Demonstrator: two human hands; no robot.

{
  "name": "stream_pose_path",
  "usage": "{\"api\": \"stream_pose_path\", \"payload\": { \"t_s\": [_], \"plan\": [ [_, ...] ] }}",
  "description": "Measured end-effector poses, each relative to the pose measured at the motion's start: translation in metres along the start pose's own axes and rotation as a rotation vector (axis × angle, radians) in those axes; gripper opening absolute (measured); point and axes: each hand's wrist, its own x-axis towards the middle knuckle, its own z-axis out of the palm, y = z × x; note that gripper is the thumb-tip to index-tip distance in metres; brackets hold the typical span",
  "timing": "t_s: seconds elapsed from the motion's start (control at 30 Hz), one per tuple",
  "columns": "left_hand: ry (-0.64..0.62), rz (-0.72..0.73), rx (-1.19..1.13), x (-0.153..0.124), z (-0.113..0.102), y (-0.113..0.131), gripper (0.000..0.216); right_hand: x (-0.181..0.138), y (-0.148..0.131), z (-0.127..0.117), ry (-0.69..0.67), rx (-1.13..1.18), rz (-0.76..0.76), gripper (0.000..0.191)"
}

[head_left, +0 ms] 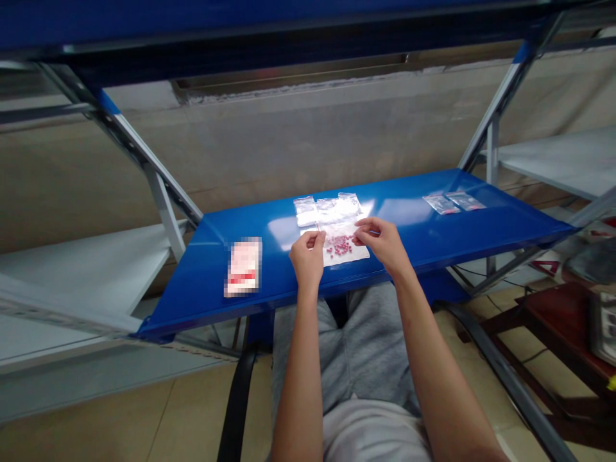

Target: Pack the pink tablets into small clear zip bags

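In the head view my left hand (308, 255) is closed in a pinch at the left edge of a white sheet (357, 254). A thin, short object (317, 226) sticks up from its fingertips, too small to name. My right hand (382, 242) hovers at the sheet's right side with curled fingers and its fingertips close together; what they hold, if anything, is too small to make out. Between the hands, many small red beads (341, 248) lie scattered on the sheet. Just behind it are clear plastic bags (305, 210) with shiny glare.
On the blue table (409, 240), a pale card with a red band, blurred into blocks (244, 266), lies at the left. Two small plastic bags (452, 202) rest at the right. Slanted metal posts (163, 212) flank the table, and a blue shelf (240, 38) hangs above.
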Motion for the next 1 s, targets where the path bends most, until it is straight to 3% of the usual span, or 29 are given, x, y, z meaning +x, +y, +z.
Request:
{"api": "stream_pose_path", "payload": {
  "t_s": [0.13, 0.33, 0.4, 0.63, 0.8, 1.0],
  "plan": [
    [-0.042, -0.024, 0.011, 0.006, 0.006, 0.002, 0.015, 0.005, 0.006, 0.0, 0.072, -0.11, 0.006, 0.021],
    [-0.139, -0.044, 0.009, 0.026, 0.02, 0.008, 0.006, 0.02, 0.02, 0.0, 0.131, -0.302, -0.126, 0.018],
    [-0.151, -0.062, -0.014, 0.033, 0.025, 0.008, 0.016, 0.026, 0.024, -0.001, 0.161, -0.301, -0.125, 0.018],
    [-0.201, -0.042, -0.111, 0.05, 0.04, 0.003, 0.024, 0.033, 0.025, -0.009, 0.1, 0.073, 0.143, 0.032],
    [-0.206, -0.052, -0.114, 0.047, 0.047, -0.002, 0.023, 0.028, 0.021, -0.017, 0.053, 0.193, 0.263, 0.042],
    [-0.215, -0.08, -0.13, 0.039, 0.054, -0.003, 0.02, 0.026, 0.024, -0.018, -0.002, 0.223, 0.281, 0.035]
  ]
}}
